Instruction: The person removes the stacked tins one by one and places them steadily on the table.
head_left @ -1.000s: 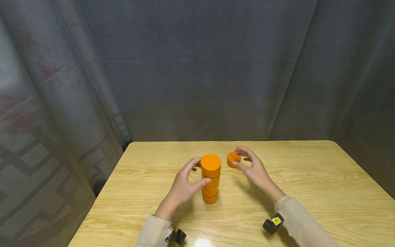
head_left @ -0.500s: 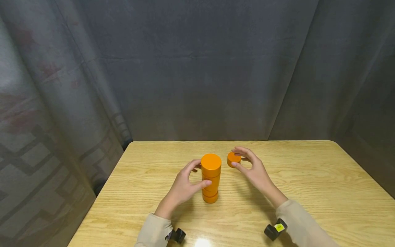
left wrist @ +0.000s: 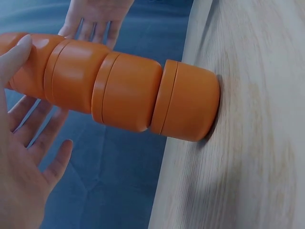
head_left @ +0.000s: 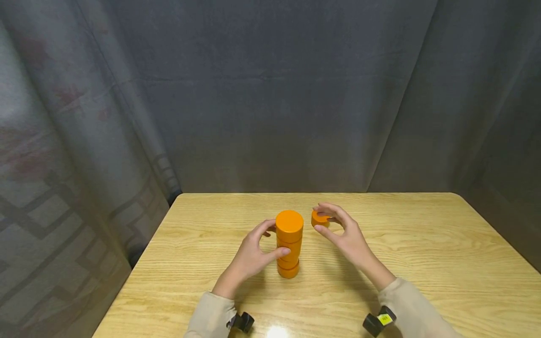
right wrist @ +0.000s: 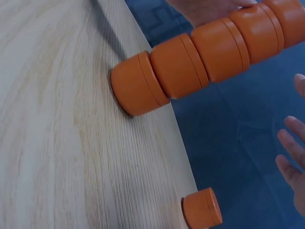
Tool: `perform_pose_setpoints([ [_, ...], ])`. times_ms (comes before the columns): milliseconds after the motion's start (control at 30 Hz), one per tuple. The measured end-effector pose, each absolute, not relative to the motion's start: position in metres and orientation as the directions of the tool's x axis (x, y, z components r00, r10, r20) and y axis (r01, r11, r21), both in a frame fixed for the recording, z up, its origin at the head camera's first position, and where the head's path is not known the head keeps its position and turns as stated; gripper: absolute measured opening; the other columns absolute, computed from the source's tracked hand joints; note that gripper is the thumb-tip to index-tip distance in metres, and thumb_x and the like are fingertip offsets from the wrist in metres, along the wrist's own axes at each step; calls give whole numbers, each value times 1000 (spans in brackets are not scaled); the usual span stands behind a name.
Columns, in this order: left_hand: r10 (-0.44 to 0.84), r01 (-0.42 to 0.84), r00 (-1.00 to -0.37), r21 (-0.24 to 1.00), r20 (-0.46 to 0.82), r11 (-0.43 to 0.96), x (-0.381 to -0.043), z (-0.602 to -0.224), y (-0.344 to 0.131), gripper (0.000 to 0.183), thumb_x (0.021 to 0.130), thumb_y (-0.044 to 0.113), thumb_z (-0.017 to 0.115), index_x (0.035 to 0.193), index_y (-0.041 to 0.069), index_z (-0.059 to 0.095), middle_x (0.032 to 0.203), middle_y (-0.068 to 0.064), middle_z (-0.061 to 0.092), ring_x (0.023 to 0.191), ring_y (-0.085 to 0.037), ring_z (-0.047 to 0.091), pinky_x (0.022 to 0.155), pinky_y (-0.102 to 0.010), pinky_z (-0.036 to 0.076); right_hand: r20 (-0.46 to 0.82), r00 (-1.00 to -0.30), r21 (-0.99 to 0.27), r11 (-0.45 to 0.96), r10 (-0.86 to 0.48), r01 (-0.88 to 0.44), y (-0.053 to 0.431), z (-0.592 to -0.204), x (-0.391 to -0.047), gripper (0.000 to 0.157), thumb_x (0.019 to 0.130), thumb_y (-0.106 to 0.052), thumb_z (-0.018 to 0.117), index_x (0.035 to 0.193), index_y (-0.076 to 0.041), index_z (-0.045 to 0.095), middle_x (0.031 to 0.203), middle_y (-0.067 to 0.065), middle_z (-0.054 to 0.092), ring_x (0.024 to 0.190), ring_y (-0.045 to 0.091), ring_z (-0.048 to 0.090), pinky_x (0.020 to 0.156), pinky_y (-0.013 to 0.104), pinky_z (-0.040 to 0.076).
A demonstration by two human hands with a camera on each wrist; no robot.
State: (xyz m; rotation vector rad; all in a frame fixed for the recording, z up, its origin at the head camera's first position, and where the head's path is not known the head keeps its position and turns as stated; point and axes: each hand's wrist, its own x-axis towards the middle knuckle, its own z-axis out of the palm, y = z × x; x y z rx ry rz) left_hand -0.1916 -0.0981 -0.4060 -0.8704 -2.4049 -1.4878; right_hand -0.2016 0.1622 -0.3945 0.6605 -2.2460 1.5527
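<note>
Several orange round lidded containers form an upright stack (head_left: 289, 232) on the table; the left wrist view shows the seams of the lids on this container stack (left wrist: 131, 90). My left hand (head_left: 249, 256) holds the upper part, its thumb on the near side and its fingers reaching behind. To the right, my right hand (head_left: 347, 237) is raised with thumb and fingers apart and nothing between them. It overlaps a smaller orange container (head_left: 319, 219) in the head view. The right wrist view shows this small container (right wrist: 202, 208) standing alone on the table, apart from the right hand's fingers (right wrist: 290, 143).
The light wooden table (head_left: 203, 220) has rounded far corners. Behind it hangs a dark grey curtain (head_left: 270, 117), and a patterned curtain (head_left: 84, 164) is at the left. Black wrist cameras (head_left: 241, 323) sit at both sleeves.
My right hand has shifted slightly left, toward the stack, covering more of the small container in the head view. The left hand and the stack stay nearly still.
</note>
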Motion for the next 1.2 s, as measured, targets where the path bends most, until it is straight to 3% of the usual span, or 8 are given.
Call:
perform_pose_setpoints([
  [400,385,558,-817,755,429,344,-192,-406,-98,52,85,26,81,130,15,59,118,7,63,109,-13,56,93,-50,47,529,-820,-791,223,-220,-570,155,-388,-190,52,89,-1,72,137,-12,54,129,5,62,114,25,58,99,31,43],
  [600,382,553,-821,760,425,342,-192,-408,-99,51,85,28,80,130,16,59,118,8,64,109,-13,56,93,-50,47,533,-809,-788,204,-246,-581,149,-383,-184,52,89,-1,71,137,-13,54,130,5,62,116,23,57,99,26,43],
  [800,378,555,-821,752,427,355,-191,-408,-100,49,85,29,80,129,17,60,116,9,64,108,-12,57,94,-43,47,560,-782,-763,197,-274,-615,142,-376,-178,52,89,0,71,137,-8,53,130,8,62,116,23,57,97,24,44],
  [1200,387,559,-817,754,428,345,-192,-407,-100,50,85,29,80,130,18,59,118,9,63,109,-13,57,94,-52,46,522,-815,-782,239,-252,-575,131,-368,-172,53,87,-5,76,135,-17,57,128,0,63,115,27,57,95,38,43],
])
